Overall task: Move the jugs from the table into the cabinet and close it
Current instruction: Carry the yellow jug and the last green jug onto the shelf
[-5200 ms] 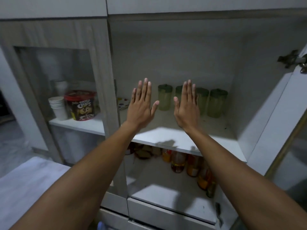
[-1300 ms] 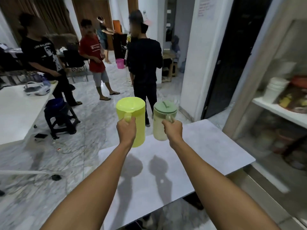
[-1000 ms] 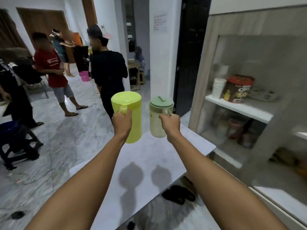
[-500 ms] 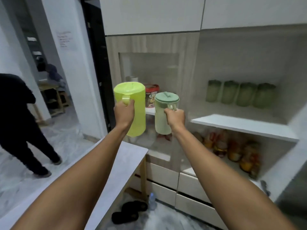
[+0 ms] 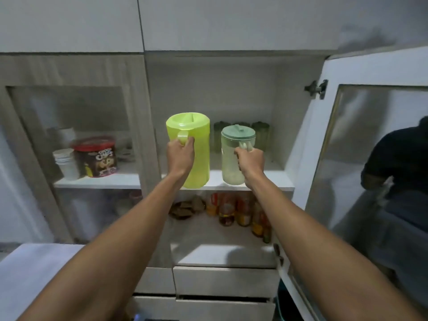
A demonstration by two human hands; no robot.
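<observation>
My left hand [image 5: 180, 155] grips the handle of a bright yellow-green jug [image 5: 196, 144]. My right hand [image 5: 250, 162] grips the handle of a pale jug with a green lid [image 5: 234, 156]. Both jugs are upright at the front edge of the open cabinet's middle shelf [image 5: 273, 179]; whether their bases touch it I cannot tell. Several green jars [image 5: 260, 133] stand at the back of that shelf, partly hidden by the jugs. The cabinet door [image 5: 347, 158] hangs open to the right.
Behind the shut glass door at left are stacked white cups [image 5: 66, 163] and a red-lidded tub [image 5: 96, 156]. Bottles [image 5: 236, 209] fill the lower shelf. Drawers [image 5: 224, 281] lie below. The white table [image 5: 30, 274] is at lower left. The open door's glass reflects a person.
I have turned from the table toward the cabinet, carrying both jugs. They have moved right, from in front of the shut glass door up to the open shelf.
</observation>
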